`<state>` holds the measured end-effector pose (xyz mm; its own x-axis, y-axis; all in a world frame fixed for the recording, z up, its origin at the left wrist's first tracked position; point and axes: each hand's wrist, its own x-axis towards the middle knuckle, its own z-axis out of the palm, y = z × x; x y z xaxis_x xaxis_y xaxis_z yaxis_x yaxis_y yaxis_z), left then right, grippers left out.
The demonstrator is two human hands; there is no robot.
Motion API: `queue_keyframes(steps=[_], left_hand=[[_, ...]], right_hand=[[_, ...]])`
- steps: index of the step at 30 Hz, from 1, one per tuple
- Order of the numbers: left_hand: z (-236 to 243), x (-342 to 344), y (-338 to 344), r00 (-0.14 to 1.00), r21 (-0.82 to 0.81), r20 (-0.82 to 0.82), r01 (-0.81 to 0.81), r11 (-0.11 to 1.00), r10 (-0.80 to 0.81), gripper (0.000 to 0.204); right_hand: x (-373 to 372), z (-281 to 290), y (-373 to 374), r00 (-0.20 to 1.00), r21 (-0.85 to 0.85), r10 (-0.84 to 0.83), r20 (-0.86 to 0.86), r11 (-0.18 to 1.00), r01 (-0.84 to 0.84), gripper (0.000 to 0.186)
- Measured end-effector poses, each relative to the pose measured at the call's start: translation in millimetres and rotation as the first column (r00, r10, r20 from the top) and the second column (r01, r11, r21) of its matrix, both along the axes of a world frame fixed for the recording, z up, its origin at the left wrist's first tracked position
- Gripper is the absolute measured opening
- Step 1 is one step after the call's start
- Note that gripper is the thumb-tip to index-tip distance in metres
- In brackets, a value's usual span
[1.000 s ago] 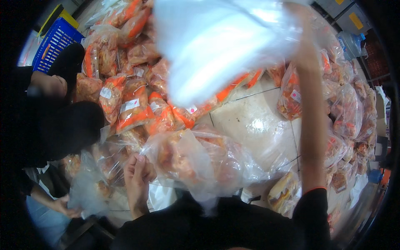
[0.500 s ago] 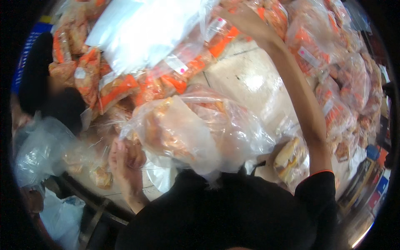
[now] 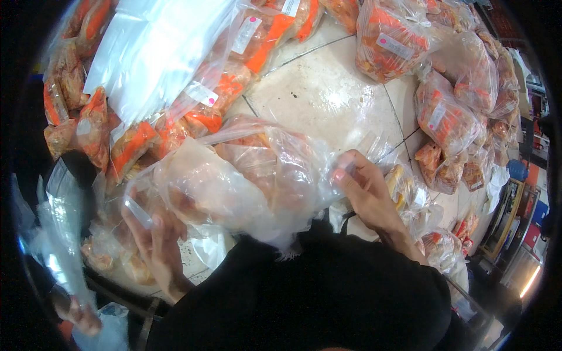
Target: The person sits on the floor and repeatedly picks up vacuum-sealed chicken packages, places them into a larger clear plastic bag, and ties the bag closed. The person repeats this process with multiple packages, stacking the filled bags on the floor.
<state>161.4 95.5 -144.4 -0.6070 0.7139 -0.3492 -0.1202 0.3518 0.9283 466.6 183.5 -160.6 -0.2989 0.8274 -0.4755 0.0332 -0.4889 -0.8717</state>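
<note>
Just in front of my body lies a clear plastic bag (image 3: 293, 158) with pinkish-orange contents. Its nearer part is a cloudy plastic bundle (image 3: 216, 178), bunched toward my chest. My left hand (image 3: 155, 245) has its fingers curled at the left end of the plastic, beside a small pale strip (image 3: 139, 212). At the right end, my right hand (image 3: 372, 199) pinches the bag's loose edge between thumb and fingers. What exactly is inside the bag cannot be made out through the plastic.
Filled clear bags with orange bands (image 3: 266, 50) lie at the far left, under a stack of white plastic sheets (image 3: 170, 52). More filled bags (image 3: 448, 111) are heaped on the right. At lower left another person's hand (image 3: 82, 316) holds clear plastic. Beige tiles (image 3: 316, 76) form the surface.
My right hand has come back from the far bags to the right end of the near bag. The view has shifted, and the other person's clear plastic at left now hangs lengthwise.
</note>
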Motion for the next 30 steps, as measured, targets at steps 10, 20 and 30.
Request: queue_keyframes(steps=[10,20,30], left_hand=[[3.8,-15.9,-21.7,0.983,0.178,0.181,-0.044,0.983,0.011,0.042],[-7.8,-22.1,-13.9,0.993,0.164,0.109,0.019,0.986,-0.038,0.037],[-16.9,-29.5,-19.2,0.996,0.055,0.073,-0.052,0.997,0.048,0.034]], right_hand=[[-0.7,11.0,17.6,0.917,0.129,0.388,0.097,0.908,-0.398,0.016],[-19.9,-69.2,-35.4,0.868,0.655,0.183,0.462,0.589,-0.473,0.040],[25.8,-71.6,-55.3,0.975,-0.038,-0.219,-0.028,0.975,0.218,0.055]])
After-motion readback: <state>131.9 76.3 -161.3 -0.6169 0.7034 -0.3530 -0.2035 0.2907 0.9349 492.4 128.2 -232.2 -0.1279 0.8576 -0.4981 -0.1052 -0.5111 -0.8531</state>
